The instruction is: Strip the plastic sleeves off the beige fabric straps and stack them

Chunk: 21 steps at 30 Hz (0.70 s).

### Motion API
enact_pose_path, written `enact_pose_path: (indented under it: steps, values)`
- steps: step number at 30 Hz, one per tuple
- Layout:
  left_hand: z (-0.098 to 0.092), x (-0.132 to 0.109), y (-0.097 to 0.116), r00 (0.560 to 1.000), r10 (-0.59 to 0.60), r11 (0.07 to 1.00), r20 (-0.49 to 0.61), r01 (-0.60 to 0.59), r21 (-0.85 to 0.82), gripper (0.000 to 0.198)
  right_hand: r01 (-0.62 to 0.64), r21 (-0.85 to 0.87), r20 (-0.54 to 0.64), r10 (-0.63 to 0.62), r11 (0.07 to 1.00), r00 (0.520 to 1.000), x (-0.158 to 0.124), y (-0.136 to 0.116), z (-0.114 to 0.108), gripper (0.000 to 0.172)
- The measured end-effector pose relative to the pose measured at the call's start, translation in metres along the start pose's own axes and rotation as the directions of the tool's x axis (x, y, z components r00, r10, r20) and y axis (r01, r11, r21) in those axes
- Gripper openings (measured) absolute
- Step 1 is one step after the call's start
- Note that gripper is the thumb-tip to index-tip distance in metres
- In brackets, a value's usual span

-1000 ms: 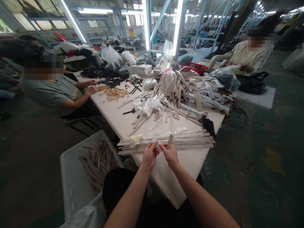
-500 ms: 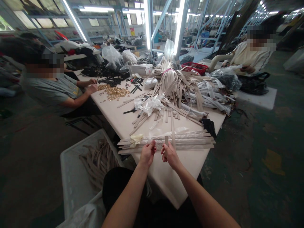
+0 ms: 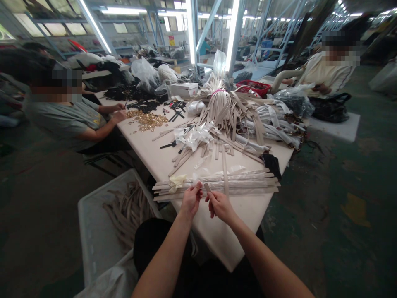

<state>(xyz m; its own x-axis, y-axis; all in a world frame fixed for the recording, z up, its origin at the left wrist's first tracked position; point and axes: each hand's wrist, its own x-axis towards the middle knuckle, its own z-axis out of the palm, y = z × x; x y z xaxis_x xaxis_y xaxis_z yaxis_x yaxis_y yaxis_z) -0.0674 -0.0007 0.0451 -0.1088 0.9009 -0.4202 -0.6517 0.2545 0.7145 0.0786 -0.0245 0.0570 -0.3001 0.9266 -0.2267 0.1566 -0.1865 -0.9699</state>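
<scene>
My right hand (image 3: 219,205) pinches a short beige strap piece (image 3: 207,187), tilted toward the left. Close beside it, my left hand (image 3: 191,199) has its thumb and fingers pressed together; what they hold, if anything, is too small to make out. Both hands are over the near edge of a row of long beige straps (image 3: 248,183) laid crosswise on the table. A pale yellow scrap (image 3: 177,181) rests on the left part of that row. One more strap (image 3: 225,167) runs lengthwise across it, just beyond my right hand.
The pale table (image 3: 223,238) narrows to a corner before me. A big strap bundle (image 3: 221,109), gold metal fittings (image 3: 147,120) and a black pouch-like item (image 3: 271,164) lie on it. A white bin (image 3: 81,219) with straps stands lower left. Co-workers sit left (image 3: 58,120) and right (image 3: 328,76).
My right hand has shifted slightly left toward my left hand, and the short strap piece has tipped from upright to leaning left. My left hand is almost unmoved.
</scene>
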Motion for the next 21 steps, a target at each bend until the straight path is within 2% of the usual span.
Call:
enact_pose_path:
  steps: [5,9,13,15,19,21]
  values:
    - [-0.001,0.000,0.001,0.999,0.017,0.998,0.042,-0.019,0.062,0.032,-0.030,-0.011,0.046,0.031,0.999,0.998,-0.001,0.001,-0.001,0.051]
    - [-0.005,-0.003,-0.001,0.992,0.021,0.978,0.125,-0.046,0.202,0.033,-0.084,0.026,0.144,0.079,0.996,0.986,0.003,0.003,-0.001,0.050]
    - [-0.007,-0.006,-0.002,0.973,-0.038,0.942,0.227,-0.041,0.334,0.034,-0.137,0.073,0.194,0.121,0.988,0.974,0.009,0.006,-0.001,0.052]
    - [-0.008,-0.005,0.003,0.980,-0.020,0.942,0.200,-0.049,0.333,0.034,-0.106,0.048,0.171,0.096,0.993,0.981,0.007,0.004,-0.002,0.050]
    - [-0.008,0.003,0.015,0.992,0.124,0.968,-0.014,-0.118,0.220,0.035,0.124,-0.164,0.083,-0.112,0.979,0.990,-0.002,-0.005,-0.008,0.039]
    - [-0.006,0.003,0.016,0.988,0.146,0.967,-0.042,-0.134,0.218,0.036,0.170,-0.238,0.041,-0.165,0.956,0.986,-0.004,-0.009,-0.008,0.038]
